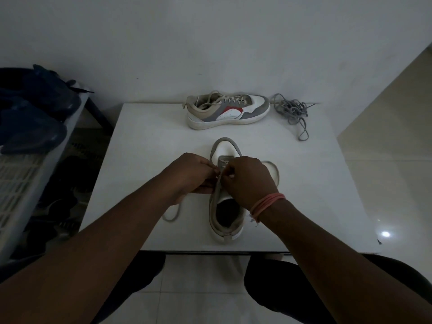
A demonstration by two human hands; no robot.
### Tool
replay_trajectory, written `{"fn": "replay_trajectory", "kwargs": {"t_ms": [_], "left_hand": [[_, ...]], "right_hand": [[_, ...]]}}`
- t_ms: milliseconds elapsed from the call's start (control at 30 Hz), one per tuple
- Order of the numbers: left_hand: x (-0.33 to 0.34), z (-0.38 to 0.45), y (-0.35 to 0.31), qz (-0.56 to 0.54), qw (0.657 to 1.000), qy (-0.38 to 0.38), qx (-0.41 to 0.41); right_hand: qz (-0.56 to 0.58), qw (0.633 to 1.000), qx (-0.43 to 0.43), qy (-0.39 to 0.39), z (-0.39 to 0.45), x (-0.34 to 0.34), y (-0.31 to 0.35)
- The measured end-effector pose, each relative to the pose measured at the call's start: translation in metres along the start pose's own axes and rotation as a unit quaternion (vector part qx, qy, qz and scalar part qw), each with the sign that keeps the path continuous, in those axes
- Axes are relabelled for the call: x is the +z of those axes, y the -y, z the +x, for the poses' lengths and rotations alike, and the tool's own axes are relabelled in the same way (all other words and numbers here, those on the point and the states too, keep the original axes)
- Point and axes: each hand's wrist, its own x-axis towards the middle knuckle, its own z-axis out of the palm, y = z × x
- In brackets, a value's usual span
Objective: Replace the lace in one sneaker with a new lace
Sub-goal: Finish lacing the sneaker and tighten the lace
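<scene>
Unlacing step: left hand (pixel 192 175) and right hand (pixel 245 181) pinch old lace (pixel 173 215) at near sneaker (pixel 225 216); next, draw it free.

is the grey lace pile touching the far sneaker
Apart. The head view shows a strip of bare white table between the grey lace pile and the toe of the far sneaker.

Head view, steeply down, close
</scene>
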Motion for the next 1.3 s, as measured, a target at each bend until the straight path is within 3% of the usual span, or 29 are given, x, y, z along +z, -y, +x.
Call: {"fn": "replay_trajectory", "kwargs": {"t_ms": [100, 200, 300, 400, 467, 500, 567, 600, 633, 667, 700, 733, 767, 800, 833, 900, 967, 1033, 1100, 1133, 1167, 1200, 1233, 1267, 1300], "left_hand": [[0.002, 0.004, 0.002, 0.018, 1.000, -0.012, 0.002], [0.005, 0.003, 0.006, 0.039, 0.999, -0.023, 0.018], [0.008, 0.005, 0.007, 0.127, 0.990, -0.050, 0.045], [0.002, 0.001, -0.006, 0.174, 0.979, -0.093, 0.056], [-0.009, -0.003, -0.023, 0.031, 0.993, -0.098, 0.060], [-0.019, -0.004, -0.032, -0.114, 0.988, -0.088, 0.048], [-0.044, -0.014, -0.047, -0.380, 0.924, -0.029, 0.032], [-0.055, -0.014, -0.050, -0.406, 0.913, -0.025, 0.023], [-0.061, -0.014, -0.051, -0.351, 0.936, -0.036, 0.006], [-0.061, -0.012, -0.048, -0.223, 0.973, -0.056, -0.004], [-0.055, -0.013, -0.042, -0.027, 0.997, -0.065, -0.005], [-0.048, -0.014, -0.035, 0.192, 0.980, -0.061, 0.000], [-0.038, -0.013, -0.026, 0.361, 0.932, -0.032, 0.023], [-0.028, -0.010, -0.017, 0.457, 0.887, 0.019, 0.059], [-0.020, -0.010, -0.013, 0.456, 0.883, 0.074, 0.090], [-0.022, -0.010, -0.016, 0.281, 0.941, 0.122, 0.140], [-0.038, -0.009, -0.028, 0.042, 0.972, 0.086, 0.216], [-0.055, -0.011, -0.044, -0.233, 0.934, 0.097, 0.251], [-0.057, -0.012, -0.049, -0.369, 0.899, 0.113, 0.205], [-0.053, -0.012, -0.046, -0.342, 0.921, 0.090, 0.163], [-0.047, -0.012, -0.041, -0.238, 0.963, 0.045, 0.121], [-0.040, -0.008, -0.032, -0.047, 0.994, -0.001, 0.100], [-0.032, -0.006, -0.024, 0.179, 0.980, -0.014, 0.089], [-0.025, -0.007, -0.016, 0.371, 0.925, 0.005, 0.082], [-0.018, -0.007, -0.010, 0.470, 0.876, 0.041, 0.102]], "right_hand": [[-0.027, 1.000, -0.013, -0.009, -0.001, 0.004, 0.003], [0.024, 1.000, 0.000, -0.016, -0.004, 0.005, 0.000], [-0.010, 0.998, 0.040, -0.054, -0.006, 0.005, -0.006], [-0.021, 0.998, 0.060, -0.023, -0.006, -0.002, -0.007], [0.019, 0.998, 0.064, 0.021, -0.006, -0.006, -0.009], [0.029, 0.997, 0.067, 0.036, -0.005, -0.007, -0.010], [0.039, 0.995, 0.072, 0.049, -0.004, -0.006, -0.012], [0.045, 0.995, 0.075, 0.053, -0.003, -0.006, -0.013], [0.050, 0.994, 0.079, 0.055, -0.002, -0.005, -0.014], [0.053, 0.994, 0.080, 0.057, -0.002, -0.004, -0.015], [0.057, 0.993, 0.083, 0.059, -0.001, -0.004, -0.016], [0.061, 0.993, 0.084, 0.060, -0.001, -0.003, -0.017], [0.061, 0.993, 0.084, 0.060, 0.000, -0.004, -0.016], [0.060, 0.993, 0.084, 0.061, 0.000, -0.004, -0.017], [0.058, 0.993, 0.085, 0.062, 0.001, -0.004, -0.017], [0.056, 0.992, 0.089, 0.071, 0.001, -0.007, -0.017], [0.061, 0.991, 0.092, 0.080, 0.000, -0.008, -0.017], [0.070, 0.990, 0.096, 0.078, -0.001, -0.008, -0.019], [0.070, 0.990, 0.093, 0.077, -0.002, -0.009, -0.019], [0.071, 0.990, 0.091, 0.079, -0.002, -0.009, -0.019], [0.074, 0.990, 0.090, 0.083, -0.001, -0.008, -0.018], [0.077, 0.989, 0.091, 0.083, -0.001, -0.008, -0.019], [0.081, 0.989, 0.092, 0.081, -0.001, -0.008, -0.019], [0.083, 0.989, 0.094, 0.077, -0.001, -0.007, -0.019], [0.084, 0.989, 0.097, 0.073, 0.000, -0.005, -0.020]]}}
